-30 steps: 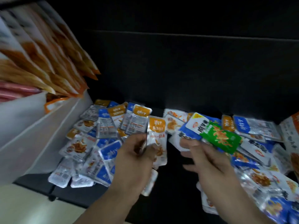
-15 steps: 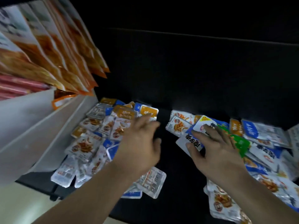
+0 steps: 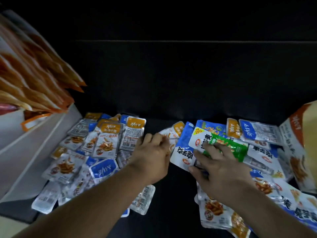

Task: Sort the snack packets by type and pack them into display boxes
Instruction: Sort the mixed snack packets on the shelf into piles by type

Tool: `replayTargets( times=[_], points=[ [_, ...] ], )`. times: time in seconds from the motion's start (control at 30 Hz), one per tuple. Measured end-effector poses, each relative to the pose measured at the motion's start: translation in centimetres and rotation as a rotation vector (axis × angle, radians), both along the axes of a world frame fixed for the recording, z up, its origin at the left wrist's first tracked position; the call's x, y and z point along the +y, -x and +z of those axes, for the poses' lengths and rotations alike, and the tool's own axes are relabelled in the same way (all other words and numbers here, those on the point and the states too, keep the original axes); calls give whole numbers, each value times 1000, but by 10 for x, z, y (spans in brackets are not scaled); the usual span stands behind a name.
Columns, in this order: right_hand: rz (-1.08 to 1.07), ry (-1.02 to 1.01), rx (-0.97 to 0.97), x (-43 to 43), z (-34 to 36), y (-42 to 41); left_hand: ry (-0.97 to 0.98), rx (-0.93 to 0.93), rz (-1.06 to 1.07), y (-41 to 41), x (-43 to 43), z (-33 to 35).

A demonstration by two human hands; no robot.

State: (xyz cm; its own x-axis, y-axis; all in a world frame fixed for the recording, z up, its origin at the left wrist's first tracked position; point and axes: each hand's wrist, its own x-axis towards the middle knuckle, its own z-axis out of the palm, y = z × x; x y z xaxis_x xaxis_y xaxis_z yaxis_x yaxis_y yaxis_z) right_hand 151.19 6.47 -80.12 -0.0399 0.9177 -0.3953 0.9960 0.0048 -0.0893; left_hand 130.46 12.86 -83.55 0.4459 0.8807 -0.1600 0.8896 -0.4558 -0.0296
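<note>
Two heaps of small snack packets lie on a black surface [image 3: 173, 200]. The left heap [image 3: 103, 146] mixes orange-topped and blue-topped packets. The right heap [image 3: 257, 152] holds blue-and-white packets and a green packet [image 3: 235, 148]. My left hand [image 3: 152, 157] reaches into the gap between the heaps, its fingers curled on the edge of an orange-topped packet [image 3: 176, 129]. My right hand [image 3: 221, 170] lies with fingers spread on the green packet and a white packet with a yellow label [image 3: 199, 137]; its thumb sits by a blue-and-white packet [image 3: 183, 155].
A white display box [image 3: 34, 152] stands at the left, with tall orange-and-white packets [image 3: 34, 83] upright in it. A printed orange-and-white box [image 3: 298, 145] stands at the right edge. A black wall rises behind the heaps. The surface's near-left edge meets a pale floor.
My left hand has moved right from the left heap and curled onto the orange-topped packet. My right hand stays on the green and white packets. The view has shifted.
</note>
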Motion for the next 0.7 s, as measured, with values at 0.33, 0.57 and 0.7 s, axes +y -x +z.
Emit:
replayTargets(
  times=[0.33,0.57,0.7],
  points=[
    [33,-32,-32,1,-1,4,249,-349,404,-6,24,4],
    [46,-28,-65,3,-6,10,299,-554,499,5,-4,15],
    [-2,-30,-28,-2,-7,12,240,-899,672,28,-39,33]
  ],
)
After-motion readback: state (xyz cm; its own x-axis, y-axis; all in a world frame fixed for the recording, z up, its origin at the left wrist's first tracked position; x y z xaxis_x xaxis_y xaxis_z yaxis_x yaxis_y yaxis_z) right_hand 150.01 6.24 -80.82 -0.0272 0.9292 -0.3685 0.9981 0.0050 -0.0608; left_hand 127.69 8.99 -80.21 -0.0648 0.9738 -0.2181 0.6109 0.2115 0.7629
